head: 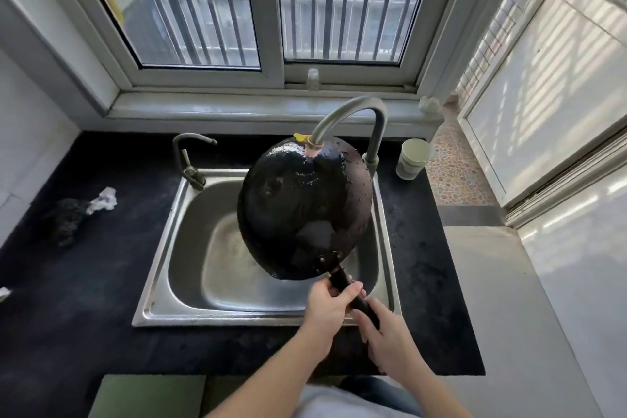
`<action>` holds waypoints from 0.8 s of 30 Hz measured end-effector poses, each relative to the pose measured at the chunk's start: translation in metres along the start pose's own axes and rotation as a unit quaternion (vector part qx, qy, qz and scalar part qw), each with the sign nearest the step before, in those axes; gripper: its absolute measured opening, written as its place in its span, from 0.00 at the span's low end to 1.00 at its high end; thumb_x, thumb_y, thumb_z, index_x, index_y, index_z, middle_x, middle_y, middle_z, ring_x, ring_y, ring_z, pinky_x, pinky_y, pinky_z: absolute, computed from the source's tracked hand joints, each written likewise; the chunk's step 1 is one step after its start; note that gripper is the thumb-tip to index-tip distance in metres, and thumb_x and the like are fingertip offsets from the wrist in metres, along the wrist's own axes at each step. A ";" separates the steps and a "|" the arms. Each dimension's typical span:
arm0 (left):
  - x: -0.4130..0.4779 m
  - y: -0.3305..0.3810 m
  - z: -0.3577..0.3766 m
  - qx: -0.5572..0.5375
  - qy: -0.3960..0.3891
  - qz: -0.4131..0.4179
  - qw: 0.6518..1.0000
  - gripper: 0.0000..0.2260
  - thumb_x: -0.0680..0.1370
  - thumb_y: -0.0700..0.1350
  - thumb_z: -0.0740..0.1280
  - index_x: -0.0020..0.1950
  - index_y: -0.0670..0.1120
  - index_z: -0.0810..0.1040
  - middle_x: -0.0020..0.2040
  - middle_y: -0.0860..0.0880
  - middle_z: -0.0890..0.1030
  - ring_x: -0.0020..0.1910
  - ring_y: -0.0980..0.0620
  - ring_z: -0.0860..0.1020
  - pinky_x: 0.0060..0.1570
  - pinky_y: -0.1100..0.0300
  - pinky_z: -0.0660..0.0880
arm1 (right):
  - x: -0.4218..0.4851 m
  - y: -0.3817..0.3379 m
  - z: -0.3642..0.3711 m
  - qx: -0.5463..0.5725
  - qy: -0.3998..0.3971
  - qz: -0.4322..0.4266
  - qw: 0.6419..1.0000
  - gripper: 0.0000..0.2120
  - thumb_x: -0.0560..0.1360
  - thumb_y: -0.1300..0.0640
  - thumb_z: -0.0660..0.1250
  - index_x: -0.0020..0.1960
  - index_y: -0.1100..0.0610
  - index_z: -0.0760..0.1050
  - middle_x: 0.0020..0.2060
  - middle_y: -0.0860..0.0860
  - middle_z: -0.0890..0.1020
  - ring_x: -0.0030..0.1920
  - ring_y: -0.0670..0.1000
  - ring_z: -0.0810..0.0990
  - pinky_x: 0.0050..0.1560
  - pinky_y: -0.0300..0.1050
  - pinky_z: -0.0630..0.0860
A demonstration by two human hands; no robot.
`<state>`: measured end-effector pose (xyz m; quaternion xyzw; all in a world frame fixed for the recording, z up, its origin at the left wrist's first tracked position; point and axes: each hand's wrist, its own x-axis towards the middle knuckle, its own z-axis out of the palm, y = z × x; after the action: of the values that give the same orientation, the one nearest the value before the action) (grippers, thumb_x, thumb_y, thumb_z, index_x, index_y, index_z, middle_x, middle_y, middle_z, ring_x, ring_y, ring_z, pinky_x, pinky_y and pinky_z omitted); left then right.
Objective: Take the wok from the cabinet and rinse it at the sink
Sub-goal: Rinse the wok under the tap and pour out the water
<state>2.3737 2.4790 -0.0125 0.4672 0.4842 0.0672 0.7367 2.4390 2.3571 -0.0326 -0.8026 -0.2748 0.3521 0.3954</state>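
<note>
A black wok (302, 207) is held tilted over the steel sink (190, 248), its wet inside facing me. Its far rim sits right under the spout of the tall grey faucet (359, 112). My left hand (330, 307) grips the dark handle (342, 282) close to the wok. Farther down the same handle, my right hand (386, 332) is closed around its end. Water glistens on the upper part of the wok.
A smaller tap (188, 159) stands at the sink's back left. A pale cup (414, 158) sits on the black counter (84, 299) at the back right. A dark scrubber (64, 217) and a crumpled white wad (103, 200) lie on the left. A window is behind.
</note>
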 end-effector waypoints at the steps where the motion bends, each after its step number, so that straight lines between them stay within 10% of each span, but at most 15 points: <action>1: 0.003 0.003 0.002 0.000 0.005 0.005 1.000 0.07 0.75 0.41 0.72 0.53 0.44 0.80 0.47 0.47 0.87 0.51 0.49 0.84 0.55 0.51 0.81 | 0.004 0.000 -0.002 0.016 -0.009 0.005 1.000 0.03 0.81 0.51 0.64 0.50 0.44 0.75 0.29 0.51 0.79 0.25 0.46 0.74 0.26 0.42 0.71; 7: 0.018 0.020 0.015 0.040 0.009 0.047 0.998 0.07 0.76 0.43 0.72 0.53 0.44 0.82 0.46 0.48 0.87 0.48 0.52 0.85 0.42 0.62 0.81 | 0.026 -0.006 -0.024 0.095 -0.061 0.021 0.993 0.07 0.82 0.51 0.62 0.46 0.51 0.74 0.29 0.52 0.75 0.19 0.52 0.68 0.18 0.42 0.65; 24: 0.047 0.055 0.020 -0.062 -0.027 0.066 0.995 0.04 0.76 0.37 0.72 0.50 0.42 0.82 0.45 0.44 0.87 0.49 0.46 0.85 0.58 0.46 0.79 | 0.063 -0.032 -0.038 0.053 -0.010 -0.011 0.998 0.06 0.80 0.50 0.65 0.46 0.51 0.75 0.26 0.49 0.76 0.22 0.47 0.71 0.23 0.42 0.70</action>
<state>2.4336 2.5228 0.0006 0.4532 0.4268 0.1333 0.7712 2.5011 2.4027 -0.0114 -0.7738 -0.2686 0.3700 0.4384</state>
